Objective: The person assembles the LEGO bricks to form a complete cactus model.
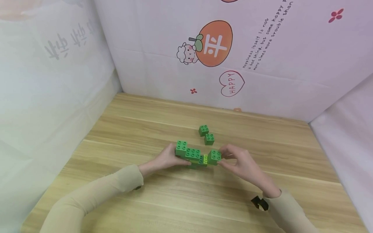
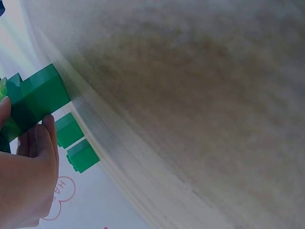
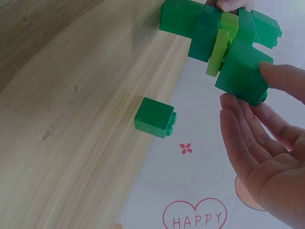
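Observation:
My left hand (image 1: 167, 158) grips the left part of a built stack of green toy bricks (image 1: 193, 154), thumb in front and fingers behind. The stack has bright green, dark green and lime layers. At its right end my right hand (image 1: 242, 163) pinches a square green brick (image 1: 214, 156) between thumb and fingers. In the right wrist view that green brick (image 3: 244, 71) sits against a thin lime piece (image 3: 218, 51); whether it is pressed fully on cannot be told. The left wrist view shows the stack's underside (image 2: 45, 90) beside my left fingers.
Two loose square green bricks, one farther back (image 1: 203, 130) and one nearer (image 1: 209, 139), stand on the wooden table (image 1: 175, 200) behind the stack. A printed white cloth (image 1: 163, 74) hangs along the back, with more cloth at both sides.

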`<state>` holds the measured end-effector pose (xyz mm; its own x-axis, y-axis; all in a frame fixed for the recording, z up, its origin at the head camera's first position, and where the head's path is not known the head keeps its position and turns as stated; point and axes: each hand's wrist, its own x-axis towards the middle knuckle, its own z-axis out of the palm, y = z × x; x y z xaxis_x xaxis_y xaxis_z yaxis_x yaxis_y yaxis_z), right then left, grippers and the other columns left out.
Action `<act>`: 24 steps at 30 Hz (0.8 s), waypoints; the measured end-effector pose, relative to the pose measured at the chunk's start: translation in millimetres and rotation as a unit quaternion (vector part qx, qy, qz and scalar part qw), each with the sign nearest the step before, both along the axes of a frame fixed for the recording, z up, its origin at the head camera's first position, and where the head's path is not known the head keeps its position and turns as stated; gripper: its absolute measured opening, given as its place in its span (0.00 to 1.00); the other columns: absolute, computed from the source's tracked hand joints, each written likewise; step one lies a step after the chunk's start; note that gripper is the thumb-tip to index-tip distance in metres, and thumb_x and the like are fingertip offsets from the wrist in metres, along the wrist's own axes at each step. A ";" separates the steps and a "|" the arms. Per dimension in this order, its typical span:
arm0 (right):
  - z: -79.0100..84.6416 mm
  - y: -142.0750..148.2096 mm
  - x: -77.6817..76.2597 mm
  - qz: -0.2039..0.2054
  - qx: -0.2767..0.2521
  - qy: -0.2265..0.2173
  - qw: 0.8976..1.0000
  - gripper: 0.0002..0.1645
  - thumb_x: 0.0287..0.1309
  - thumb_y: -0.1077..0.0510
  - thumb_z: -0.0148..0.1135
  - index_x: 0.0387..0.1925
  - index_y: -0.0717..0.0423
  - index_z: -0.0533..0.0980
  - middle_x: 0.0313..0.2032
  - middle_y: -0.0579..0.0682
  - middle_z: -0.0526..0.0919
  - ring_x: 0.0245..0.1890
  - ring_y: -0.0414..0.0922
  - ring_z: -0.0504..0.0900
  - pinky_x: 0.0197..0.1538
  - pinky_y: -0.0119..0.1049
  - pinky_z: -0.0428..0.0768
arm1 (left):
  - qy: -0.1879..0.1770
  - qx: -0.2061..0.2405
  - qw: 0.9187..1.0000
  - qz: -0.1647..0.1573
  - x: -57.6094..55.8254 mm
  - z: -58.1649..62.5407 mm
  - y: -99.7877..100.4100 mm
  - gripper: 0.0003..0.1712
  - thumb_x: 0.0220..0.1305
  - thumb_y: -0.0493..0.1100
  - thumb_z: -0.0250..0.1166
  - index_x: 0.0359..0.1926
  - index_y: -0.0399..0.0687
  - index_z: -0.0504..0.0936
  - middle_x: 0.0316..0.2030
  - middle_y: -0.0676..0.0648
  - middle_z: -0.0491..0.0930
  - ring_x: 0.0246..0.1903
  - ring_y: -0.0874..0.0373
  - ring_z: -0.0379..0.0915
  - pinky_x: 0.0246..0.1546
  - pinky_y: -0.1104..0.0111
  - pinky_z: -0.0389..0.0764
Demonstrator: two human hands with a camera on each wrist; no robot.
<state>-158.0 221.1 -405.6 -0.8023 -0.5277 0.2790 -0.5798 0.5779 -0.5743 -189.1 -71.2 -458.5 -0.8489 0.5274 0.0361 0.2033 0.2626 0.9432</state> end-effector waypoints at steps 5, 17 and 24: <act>0.1 0.3 -0.1 -0.002 0.012 0.015 1.000 0.19 0.51 0.63 0.74 0.45 0.55 0.78 0.39 0.47 0.88 0.40 0.43 0.87 0.44 0.40 0.89 | -0.004 0.000 1.000 0.000 0.7 1.8 -0.3 0.28 0.48 0.39 0.78 0.53 0.45 0.83 0.50 0.45 0.87 0.50 0.54 0.85 0.57 0.69 0.82; 1.0 0.9 -0.1 0.008 0.021 0.032 0.999 0.23 0.49 0.64 0.74 0.49 0.58 0.79 0.42 0.50 0.87 0.38 0.45 0.88 0.43 0.37 0.89 | -0.005 -0.005 1.000 -0.002 1.2 1.2 -0.9 0.27 0.49 0.40 0.78 0.53 0.46 0.83 0.49 0.45 0.87 0.49 0.55 0.85 0.57 0.69 0.82; 1.3 0.7 -0.9 0.011 0.020 0.038 0.999 0.22 0.50 0.63 0.74 0.49 0.57 0.80 0.43 0.49 0.87 0.39 0.42 0.88 0.44 0.35 0.89 | -0.002 -0.009 1.000 0.002 0.3 0.9 -0.7 0.27 0.49 0.40 0.78 0.52 0.46 0.83 0.49 0.46 0.87 0.50 0.55 0.85 0.58 0.68 0.82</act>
<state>-159.0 221.8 -404.3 -0.7681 -0.5560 0.3175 -0.6332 0.5862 -0.5054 -188.8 -71.9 -457.6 -0.8506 0.5252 0.0232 0.1990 0.2809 0.9389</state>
